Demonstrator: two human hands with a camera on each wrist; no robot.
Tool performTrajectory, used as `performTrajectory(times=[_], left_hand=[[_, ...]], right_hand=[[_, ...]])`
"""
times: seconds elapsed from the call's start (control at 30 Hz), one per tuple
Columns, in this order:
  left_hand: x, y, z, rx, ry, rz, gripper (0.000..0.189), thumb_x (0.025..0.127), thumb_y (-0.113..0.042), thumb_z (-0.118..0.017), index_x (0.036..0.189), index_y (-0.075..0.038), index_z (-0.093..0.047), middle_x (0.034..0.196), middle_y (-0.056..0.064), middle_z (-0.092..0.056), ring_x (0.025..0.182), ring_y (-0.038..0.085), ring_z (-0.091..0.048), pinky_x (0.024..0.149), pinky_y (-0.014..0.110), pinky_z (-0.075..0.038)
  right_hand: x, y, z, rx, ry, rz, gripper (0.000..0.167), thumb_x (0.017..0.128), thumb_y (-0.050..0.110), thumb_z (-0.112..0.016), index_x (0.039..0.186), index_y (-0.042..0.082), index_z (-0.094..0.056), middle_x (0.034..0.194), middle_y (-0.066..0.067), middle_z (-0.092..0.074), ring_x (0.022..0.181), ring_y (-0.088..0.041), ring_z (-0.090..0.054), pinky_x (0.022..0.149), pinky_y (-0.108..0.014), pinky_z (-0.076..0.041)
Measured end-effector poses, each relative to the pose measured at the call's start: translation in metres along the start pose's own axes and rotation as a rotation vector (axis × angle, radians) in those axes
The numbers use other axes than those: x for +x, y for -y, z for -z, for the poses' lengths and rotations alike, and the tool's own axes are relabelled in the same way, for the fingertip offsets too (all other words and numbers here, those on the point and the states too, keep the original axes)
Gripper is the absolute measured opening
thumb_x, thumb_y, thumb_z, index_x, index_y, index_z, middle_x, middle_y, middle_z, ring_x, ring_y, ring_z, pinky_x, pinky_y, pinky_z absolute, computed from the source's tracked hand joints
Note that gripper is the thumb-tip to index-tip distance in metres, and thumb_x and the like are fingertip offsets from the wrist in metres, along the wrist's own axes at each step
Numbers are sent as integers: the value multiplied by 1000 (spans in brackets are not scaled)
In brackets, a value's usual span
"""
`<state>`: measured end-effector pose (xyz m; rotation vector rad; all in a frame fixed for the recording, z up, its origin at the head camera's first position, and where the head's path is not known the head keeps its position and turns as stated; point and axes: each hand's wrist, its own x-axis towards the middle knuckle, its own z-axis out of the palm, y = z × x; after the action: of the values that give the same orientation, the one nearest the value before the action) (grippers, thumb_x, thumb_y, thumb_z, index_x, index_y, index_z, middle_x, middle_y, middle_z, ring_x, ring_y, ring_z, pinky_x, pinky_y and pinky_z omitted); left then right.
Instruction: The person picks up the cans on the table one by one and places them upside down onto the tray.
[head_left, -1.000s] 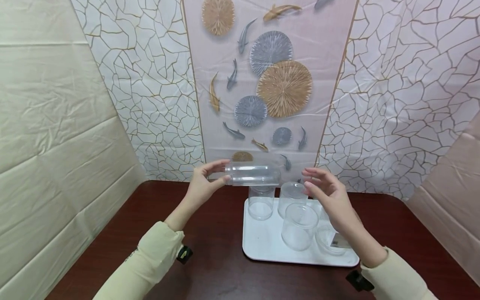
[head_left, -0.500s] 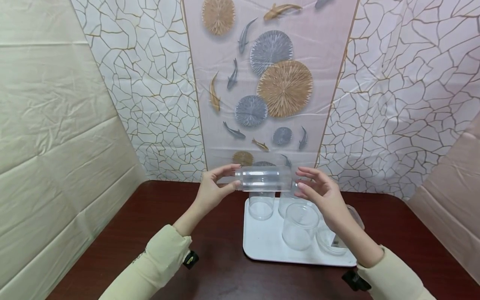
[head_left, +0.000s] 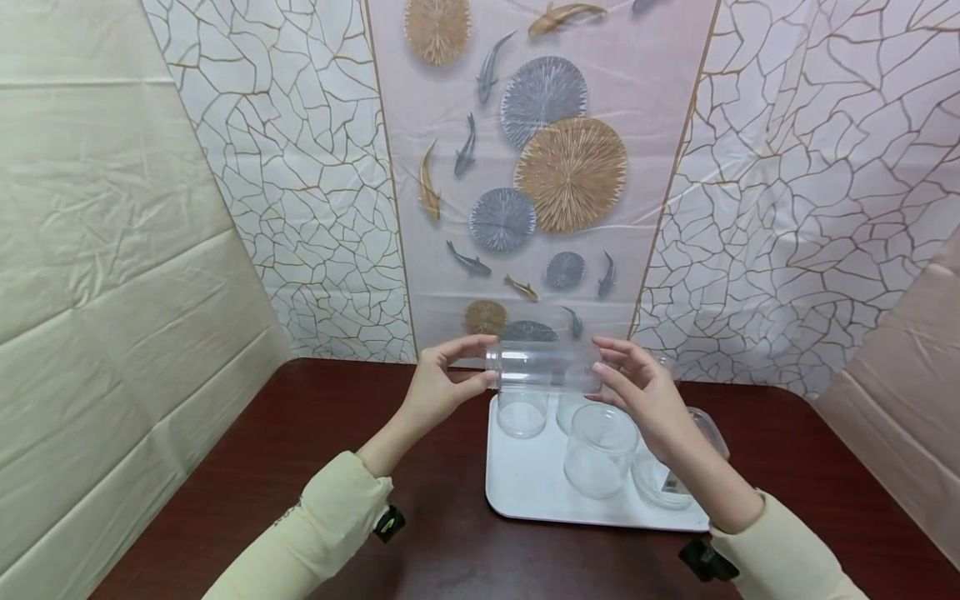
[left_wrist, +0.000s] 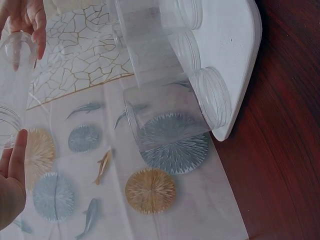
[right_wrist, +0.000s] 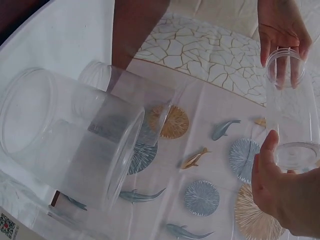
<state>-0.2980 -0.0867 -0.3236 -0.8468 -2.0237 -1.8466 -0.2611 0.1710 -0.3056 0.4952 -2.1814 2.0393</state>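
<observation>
A clear plastic jar (head_left: 543, 367) lies sideways in the air above the tray's back part. My left hand (head_left: 444, 382) pinches its threaded neck between thumb and fingers. At the opposite end, my right hand (head_left: 647, 396) holds the base with thumb and fingertips. In the right wrist view, the jar (right_wrist: 291, 112) spans both hands, with the right thumb against its base. The left wrist view shows the jar (left_wrist: 15, 75) at the edge, partly cut off. Nothing is visible inside the jar.
A white tray (head_left: 517, 500) on the dark red table (head_left: 442, 550) bears several clear jars, including a wide one (head_left: 600, 454) in front. A clear round container (head_left: 660, 483) with a label stands under my right forearm. A patterned cloth (head_left: 570, 175) hangs behind.
My left hand has carried the jar right and slightly down. My right hand, earlier apart from it, has moved slightly left and now holds the jar's base.
</observation>
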Motion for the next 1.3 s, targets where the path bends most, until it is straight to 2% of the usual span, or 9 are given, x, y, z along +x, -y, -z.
performTrajectory(times=[0.3,0.4,0.53,0.83,1.03,1.1,1.3], left_hand=[[-2,3,-2,-24,52,15,42,78,7,-68,118,7,-59,117,26,-60,99,1,-60,81,33,-56],[-3,4,-1,-30,85,32,42,78,8,-68,119,6,-58,119,26,-59,104,18,-64,81,33,-56],[-6,6,0,-14,121,38,42,78,8,-69,119,5,-58,120,25,-59,108,38,-60,82,33,-56],[-13,19,7,80,183,32,47,78,0,-73,122,-1,-59,120,19,-62,111,30,-60,86,31,-54],[-19,33,14,178,205,66,51,78,-5,-75,126,-4,-57,125,15,-61,116,30,-57,91,36,-52],[-21,39,15,202,208,85,53,78,-6,-76,127,-5,-57,126,13,-60,117,29,-56,92,37,-51],[-27,53,16,284,253,83,59,77,-10,-77,131,-5,-53,131,13,-57,119,30,-53,94,45,-49]], right_hand=[[0,1,2,-23,-31,-35,36,94,18,-57,128,9,-51,110,7,-52,101,-4,-53,80,-27,-56],[0,2,3,-52,-44,-23,37,94,17,-59,129,6,-52,106,9,-56,96,-3,-56,78,-25,-56],[0,3,4,-94,-51,-8,38,93,17,-60,128,5,-52,104,14,-59,93,0,-59,77,-22,-54],[1,2,4,-177,-56,94,31,91,13,-62,122,10,-58,106,17,-61,91,1,-60,74,-21,-55],[3,1,4,-218,-59,157,35,91,10,-61,122,-4,-55,104,18,-61,89,2,-58,73,-19,-54],[3,1,4,-237,-65,173,34,90,10,-62,120,-4,-56,102,20,-62,89,2,-58,73,-18,-53],[2,2,2,-302,-68,199,30,89,9,-63,116,-3,-58,98,26,-61,92,3,-56,75,-15,-50]])
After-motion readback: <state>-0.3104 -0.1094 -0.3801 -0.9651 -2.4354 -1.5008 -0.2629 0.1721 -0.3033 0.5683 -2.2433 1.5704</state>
